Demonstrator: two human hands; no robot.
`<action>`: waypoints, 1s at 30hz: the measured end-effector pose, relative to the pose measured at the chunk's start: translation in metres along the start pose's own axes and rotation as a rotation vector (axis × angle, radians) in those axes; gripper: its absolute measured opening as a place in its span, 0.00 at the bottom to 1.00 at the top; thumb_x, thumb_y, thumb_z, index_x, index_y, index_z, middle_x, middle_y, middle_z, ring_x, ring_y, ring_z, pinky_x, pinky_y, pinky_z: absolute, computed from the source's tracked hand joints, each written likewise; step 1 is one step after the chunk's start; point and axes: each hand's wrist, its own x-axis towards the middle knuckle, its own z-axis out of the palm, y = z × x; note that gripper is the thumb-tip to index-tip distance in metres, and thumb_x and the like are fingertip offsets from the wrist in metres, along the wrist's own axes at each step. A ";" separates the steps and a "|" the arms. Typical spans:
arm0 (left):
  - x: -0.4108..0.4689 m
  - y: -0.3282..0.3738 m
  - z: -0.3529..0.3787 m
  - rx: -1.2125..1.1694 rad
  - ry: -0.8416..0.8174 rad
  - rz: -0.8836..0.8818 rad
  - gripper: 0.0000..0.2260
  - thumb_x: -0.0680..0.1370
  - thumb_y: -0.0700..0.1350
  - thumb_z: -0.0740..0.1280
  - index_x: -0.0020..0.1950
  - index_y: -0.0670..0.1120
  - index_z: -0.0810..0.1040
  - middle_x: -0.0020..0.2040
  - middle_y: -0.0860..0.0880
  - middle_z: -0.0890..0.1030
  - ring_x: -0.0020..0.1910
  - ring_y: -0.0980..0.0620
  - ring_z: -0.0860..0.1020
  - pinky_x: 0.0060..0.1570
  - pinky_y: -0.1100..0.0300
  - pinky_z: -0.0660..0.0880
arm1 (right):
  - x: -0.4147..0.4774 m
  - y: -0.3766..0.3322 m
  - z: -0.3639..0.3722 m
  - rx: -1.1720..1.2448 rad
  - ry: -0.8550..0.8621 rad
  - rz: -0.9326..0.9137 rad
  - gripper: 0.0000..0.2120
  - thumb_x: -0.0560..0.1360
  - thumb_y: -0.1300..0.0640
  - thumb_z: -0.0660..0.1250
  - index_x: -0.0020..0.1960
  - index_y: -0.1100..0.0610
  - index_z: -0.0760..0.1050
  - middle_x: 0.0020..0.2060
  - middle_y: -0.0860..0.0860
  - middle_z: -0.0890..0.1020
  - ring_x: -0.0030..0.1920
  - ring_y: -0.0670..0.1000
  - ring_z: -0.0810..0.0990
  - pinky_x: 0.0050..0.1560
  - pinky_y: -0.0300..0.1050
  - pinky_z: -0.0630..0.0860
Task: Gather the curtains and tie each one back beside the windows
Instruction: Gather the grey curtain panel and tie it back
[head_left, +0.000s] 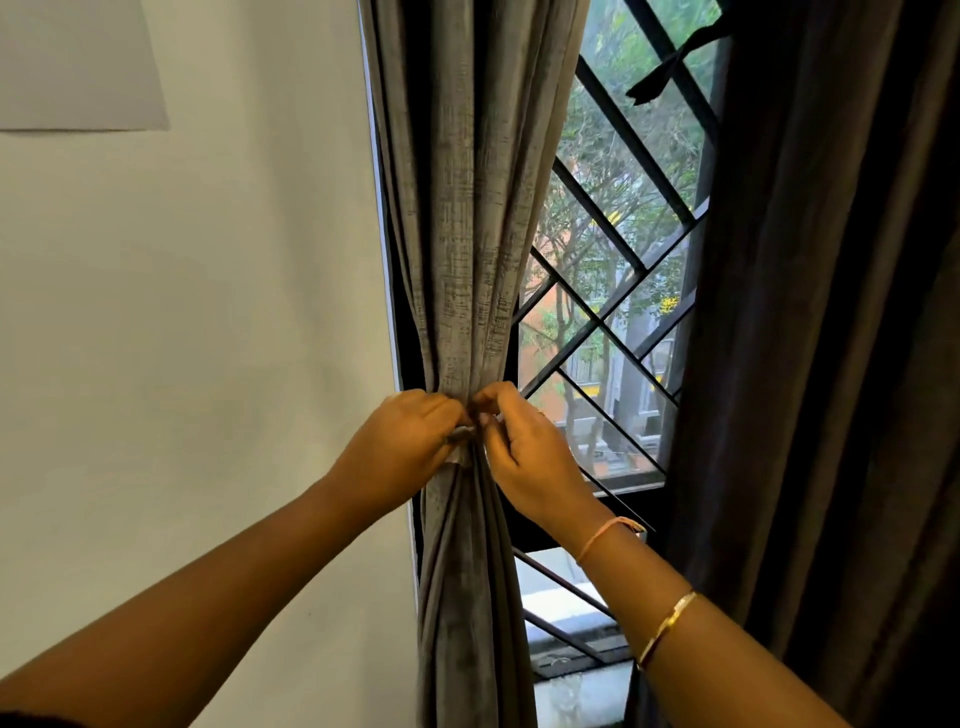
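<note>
- the grey curtain (467, 234) hangs at the left edge of the window (623, 291), bunched into tight folds against the frame, right next to the pale wall (208, 312).
- about halfway down what i can see of it, the folds are drawn into a narrow waist, and both hands meet there.
- the left hand (410, 436) comes in from the wall side, fingers curled in, gripping a pale tie-back (460, 452) wrapped at the waist; only a short strip of the band shows below its knuckles.
- the right hand (524, 447) comes in from the window side, thumb and forefinger pinched together on the tie-back at the front of the gather, its other fingers loosely bent behind. the fingertips of the two hands almost touch.
- the right wrist wears a thin pink thread (605, 535), and a gold bangle (667, 626) sits further up the forearm.
- a dark curtain (831, 364) fills the right edge of the window and hangs straight down; near its top a dark strip of cloth (670, 67) is knotted and sticks out across the glass.
- between the two curtains the black diagonal grille shows, with trees and buildings outside.
- a sheet of paper (78, 62) is fixed at the wall's upper left corner.
</note>
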 end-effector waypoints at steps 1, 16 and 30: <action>0.000 -0.001 0.001 0.025 0.039 0.048 0.06 0.72 0.42 0.70 0.37 0.42 0.77 0.33 0.46 0.79 0.29 0.47 0.76 0.33 0.60 0.70 | 0.003 -0.002 -0.001 -0.012 0.004 -0.005 0.07 0.80 0.61 0.56 0.53 0.61 0.71 0.42 0.57 0.78 0.41 0.57 0.75 0.41 0.58 0.73; -0.001 -0.012 0.001 0.218 0.301 0.181 0.10 0.75 0.49 0.63 0.38 0.44 0.74 0.29 0.49 0.76 0.23 0.51 0.71 0.27 0.60 0.65 | 0.034 -0.020 -0.029 -0.241 -0.222 0.115 0.13 0.81 0.51 0.53 0.48 0.59 0.70 0.35 0.55 0.74 0.38 0.60 0.74 0.36 0.52 0.71; -0.007 0.000 0.009 0.160 0.352 0.023 0.14 0.75 0.49 0.62 0.35 0.42 0.78 0.28 0.47 0.76 0.24 0.50 0.71 0.26 0.59 0.66 | 0.040 -0.031 -0.027 0.530 -0.223 0.514 0.10 0.74 0.68 0.67 0.39 0.55 0.71 0.31 0.51 0.75 0.23 0.38 0.73 0.23 0.27 0.66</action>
